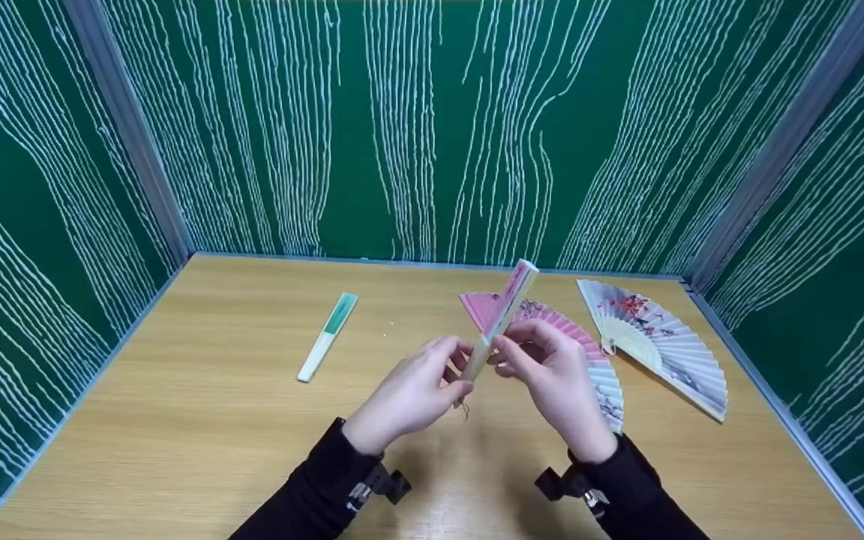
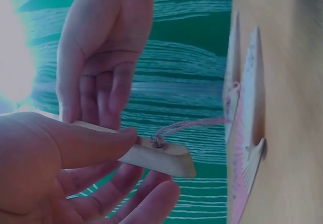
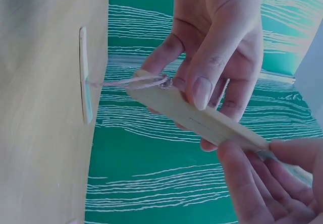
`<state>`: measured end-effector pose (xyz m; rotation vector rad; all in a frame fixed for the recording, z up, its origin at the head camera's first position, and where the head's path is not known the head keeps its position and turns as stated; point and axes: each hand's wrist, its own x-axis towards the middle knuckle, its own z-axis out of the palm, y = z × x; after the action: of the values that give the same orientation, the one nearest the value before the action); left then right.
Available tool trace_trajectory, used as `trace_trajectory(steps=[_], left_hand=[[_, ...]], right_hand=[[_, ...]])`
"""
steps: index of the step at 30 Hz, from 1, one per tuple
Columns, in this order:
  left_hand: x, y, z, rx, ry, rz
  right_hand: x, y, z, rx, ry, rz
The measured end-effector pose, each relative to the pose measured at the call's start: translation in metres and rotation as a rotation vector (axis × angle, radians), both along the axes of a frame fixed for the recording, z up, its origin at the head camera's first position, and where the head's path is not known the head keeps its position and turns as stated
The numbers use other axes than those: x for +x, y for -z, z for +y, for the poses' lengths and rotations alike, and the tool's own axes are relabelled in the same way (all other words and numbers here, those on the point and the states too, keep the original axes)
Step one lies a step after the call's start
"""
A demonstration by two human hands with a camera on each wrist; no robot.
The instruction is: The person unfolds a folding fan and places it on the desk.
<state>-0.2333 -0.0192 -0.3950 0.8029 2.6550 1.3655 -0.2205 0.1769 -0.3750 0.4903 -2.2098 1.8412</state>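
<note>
A folded hand fan (image 1: 511, 296) with a pink upper part and pale wooden ribs is held tilted above the table. My left hand (image 1: 417, 386) pinches its wooden lower end between thumb and fingers. Higher up, around the middle, my right hand (image 1: 552, 367) grips it with thumb and fingertips, next to a thin light band. In the left wrist view a pink cord (image 2: 189, 125) hangs from the rivet end of the handle (image 2: 166, 158). The right wrist view shows both thumbs along the pale outer rib (image 3: 197, 120).
An open pink fan (image 1: 567, 326), pale blue toward its near end, lies partly hidden behind my right hand. Right of it is an open whitish fan (image 1: 657, 337) with red flowers. A folded green-and-cream fan (image 1: 329, 334) lies left. Green walls (image 1: 402, 135) enclose the wooden table (image 1: 199, 420).
</note>
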Motion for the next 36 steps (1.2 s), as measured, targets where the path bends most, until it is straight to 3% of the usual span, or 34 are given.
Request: trace_trajectory(steps=[4,8,16,22,29,36], left_hand=[[0.001,-0.002,0.001,-0.001,0.007,-0.004],[0.001,-0.004,0.001,0.012,0.004,0.014],[0.002,-0.014,-0.001,0.213,-0.013,0.067],[0.003,-0.02,-0.002,0.377,0.008,-0.012],[0.015,-0.04,-0.006,0.47,0.032,-0.078],[0.0,-0.026,-0.012,0.516,0.047,-0.103]], right_hand=[[-0.003,0.006,0.003,-0.041,0.025,0.011],[-0.001,0.005,0.003,-0.016,0.024,0.036],[0.016,-0.01,-0.005,0.074,-0.052,0.068],[0.028,-0.021,-0.012,0.032,-0.077,0.041],[0.02,-0.014,-0.002,-0.04,-0.144,0.033],[0.01,-0.009,0.009,-0.063,-0.179,0.016]])
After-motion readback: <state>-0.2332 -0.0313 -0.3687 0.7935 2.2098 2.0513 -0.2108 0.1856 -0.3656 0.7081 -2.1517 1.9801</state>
